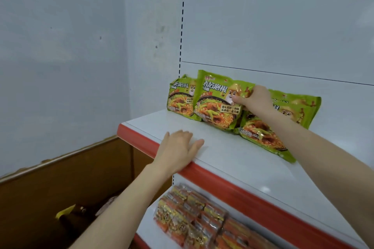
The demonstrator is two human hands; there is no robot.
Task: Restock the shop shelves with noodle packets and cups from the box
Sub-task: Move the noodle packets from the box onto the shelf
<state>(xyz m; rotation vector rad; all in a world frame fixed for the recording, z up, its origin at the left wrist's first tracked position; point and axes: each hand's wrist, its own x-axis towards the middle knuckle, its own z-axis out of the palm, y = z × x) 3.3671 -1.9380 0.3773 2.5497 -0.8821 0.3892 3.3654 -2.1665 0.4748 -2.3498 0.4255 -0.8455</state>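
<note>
While the right hand (253, 99) pinches the upper right corner of the middle green noodle packet (214, 105), thumb on the front and fingers curled behind, that packet stands nearly upright on the top shelf (232, 153). Its left side overlaps the left green packet (179, 99), which leans near the back panel (283, 36). The left hand (178, 147) lies flat on the shelf by the red front strip (222, 180), fingers straight, holding nothing.

Step looks like setting this packet into the row. To do it well:
- Seat the bottom edge back toward the panel and tip the top onto it, print facing out.
- Let go only once it rests, since the film looks slick and it may slide forward.
- Keep the left palm planted for balance.

The slumped green packet (263, 137) under the right forearm probably needs standing up next. Orange noodle packets (192, 214) fill the lower shelf. The cardboard box (70, 178) sits lower left, its contents too dim to tell.
</note>
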